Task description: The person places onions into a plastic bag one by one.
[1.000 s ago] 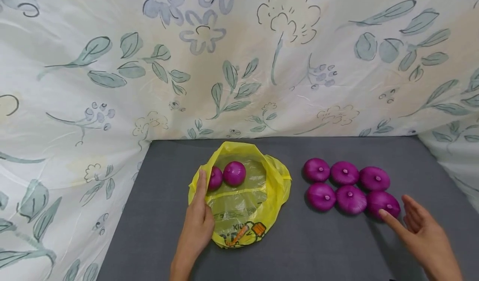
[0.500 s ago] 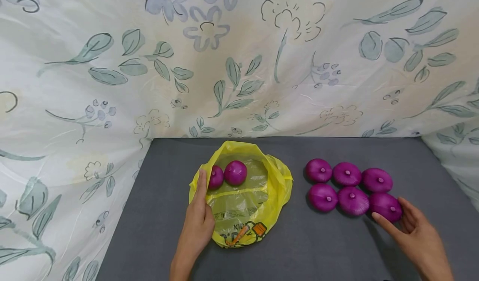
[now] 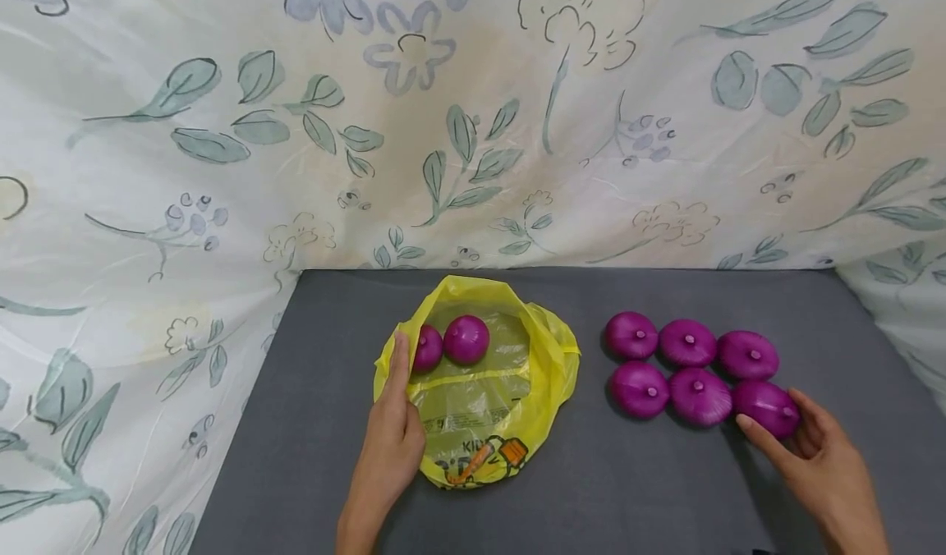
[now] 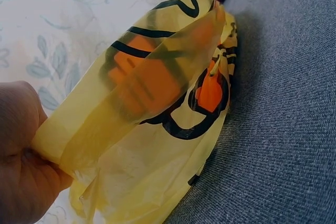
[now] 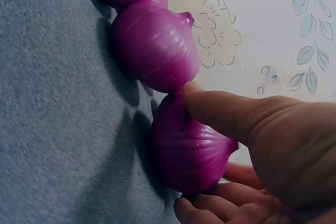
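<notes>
My left hand (image 3: 390,436) holds the left rim of a yellow plastic bag (image 3: 550,366), whose mouth faces up. In the left wrist view, the fingers pinch the bag's thin film (image 4: 121,156). Two purple onions, one (image 3: 466,340) whole in view and one (image 3: 429,349) partly hidden by the rim, lie inside. At the right, my right hand (image 3: 831,460) grips the near-right onion (image 3: 766,409) of a two-row group. The right wrist view has the thumb on one side of this onion (image 5: 189,153) and the fingers beneath its other side; it seems to rest on the table.
Several other purple onions sit close together, among them a near-middle onion (image 3: 700,396) touching or nearly touching the gripped one. The dark grey table (image 3: 606,489) meets a floral cloth (image 3: 473,128) at its back edge.
My right hand has come left and its thumb and fingers have closed around the near-right onion, which has tipped slightly rightward. The left hand and bag stay as they were.
</notes>
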Demonstrator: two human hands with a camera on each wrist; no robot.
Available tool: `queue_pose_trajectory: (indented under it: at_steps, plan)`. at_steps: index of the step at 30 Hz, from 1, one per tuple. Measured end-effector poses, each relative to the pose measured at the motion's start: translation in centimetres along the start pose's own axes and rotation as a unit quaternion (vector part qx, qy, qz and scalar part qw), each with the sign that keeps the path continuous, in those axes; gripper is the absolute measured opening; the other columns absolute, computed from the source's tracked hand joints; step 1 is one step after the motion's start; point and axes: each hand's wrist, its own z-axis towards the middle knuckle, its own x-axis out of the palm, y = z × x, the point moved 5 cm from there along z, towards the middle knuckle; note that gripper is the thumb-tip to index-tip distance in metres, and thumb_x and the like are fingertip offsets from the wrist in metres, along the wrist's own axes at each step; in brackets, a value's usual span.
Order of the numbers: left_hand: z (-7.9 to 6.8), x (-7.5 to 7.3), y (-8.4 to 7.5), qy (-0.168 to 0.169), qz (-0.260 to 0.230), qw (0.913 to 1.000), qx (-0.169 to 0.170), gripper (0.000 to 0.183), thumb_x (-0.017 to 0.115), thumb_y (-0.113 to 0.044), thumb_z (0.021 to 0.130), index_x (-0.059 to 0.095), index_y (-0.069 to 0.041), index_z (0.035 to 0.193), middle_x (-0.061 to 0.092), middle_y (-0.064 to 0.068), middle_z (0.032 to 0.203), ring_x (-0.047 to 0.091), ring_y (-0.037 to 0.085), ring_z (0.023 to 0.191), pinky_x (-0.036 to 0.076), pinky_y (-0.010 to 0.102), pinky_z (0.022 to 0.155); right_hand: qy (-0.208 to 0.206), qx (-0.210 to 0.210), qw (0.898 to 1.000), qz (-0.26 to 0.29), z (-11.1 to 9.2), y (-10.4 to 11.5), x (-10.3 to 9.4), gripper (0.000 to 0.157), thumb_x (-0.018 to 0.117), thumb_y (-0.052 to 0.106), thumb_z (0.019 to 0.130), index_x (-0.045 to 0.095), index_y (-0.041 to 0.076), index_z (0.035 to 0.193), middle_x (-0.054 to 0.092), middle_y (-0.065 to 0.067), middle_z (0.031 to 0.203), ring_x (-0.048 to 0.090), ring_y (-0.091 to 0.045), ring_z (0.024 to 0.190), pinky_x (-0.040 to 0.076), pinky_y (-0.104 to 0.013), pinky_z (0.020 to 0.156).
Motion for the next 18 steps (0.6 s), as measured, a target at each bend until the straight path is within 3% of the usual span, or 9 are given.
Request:
queue_pose_trajectory:
  at_steps: [2,4,7,9,12,18]
  plan:
    - [0.02,0.04,0.03,0.000,-0.003,1.0000,0.000,0.085,0.039,0.018,0.098,0.012,-0.016,0.172,0.018,0.007,0.177,0.026,0.007,0.062,0.041,0.030,0.075,-0.002,-0.004,1.000,0.005,0.13,-0.19,0.05,0.112,0.072,0.057,0.096,0.005,0.008,0.171,0.017,-0.028,0.170,0.026,-0.046,0.153,0.031,0.005,0.090]
    - [0.00,0.07,0.05,-0.002,0.000,1.0000,0.000,0.085,0.039,0.018,0.098,0.013,-0.016,0.172,0.017,0.006,0.177,0.043,0.008,0.072,0.042,0.030,0.077,-0.002,-0.005,1.000,0.010,0.26,-0.39,0.14,0.112,0.072,0.055,0.097,0.005,0.005,0.170,0.018,-0.029,0.169,0.027,-0.046,0.153,0.032,0.004,0.091]
    - [-0.03,0.10,0.09,-0.002,0.002,1.0000,-0.001,0.086,0.040,0.018,0.098,0.012,-0.016,0.172,0.017,0.005,0.177,0.047,0.015,0.076,0.042,0.030,0.078,0.000,0.006,1.000,0.015,0.53,-0.59,0.21,0.112,0.072,0.055,0.096,0.005,0.003,0.170,0.019,-0.028,0.169,0.027,-0.045,0.153,0.036,0.002,0.092]
    - [-0.03,0.13,0.14,-0.002,0.001,1.0000,-0.001,0.086,0.039,0.018,0.098,0.012,-0.016,0.172,0.016,0.005,0.177,0.048,0.014,0.079,0.042,0.031,0.078,0.001,0.012,1.000,0.016,0.69,-0.56,0.18,0.112,0.072,0.057,0.096,0.006,0.005,0.170,0.020,-0.027,0.169,0.028,-0.045,0.153,0.038,0.002,0.088]
    - [-0.06,0.15,0.22,-0.001,-0.003,1.0000,-0.005,0.087,0.039,0.018,0.098,0.012,-0.017,0.172,0.016,0.005,0.178,0.029,0.009,0.062,0.038,0.030,0.069,-0.002,0.028,0.999,0.018,0.84,-0.48,0.22,0.114,0.072,0.059,0.094,0.006,0.007,0.171,0.021,-0.024,0.170,0.030,-0.043,0.153,0.042,-0.001,0.090]
    - [-0.02,0.21,0.32,0.000,-0.006,1.0000,-0.005,0.087,0.039,0.018,0.098,0.012,-0.018,0.172,0.016,0.004,0.178,0.026,0.007,0.064,0.037,0.030,0.067,-0.022,0.049,0.998,0.046,0.54,-0.56,0.43,0.112,0.075,0.054,0.094,0.007,0.008,0.171,0.021,-0.021,0.171,0.030,-0.036,0.154,0.042,-0.005,0.097]
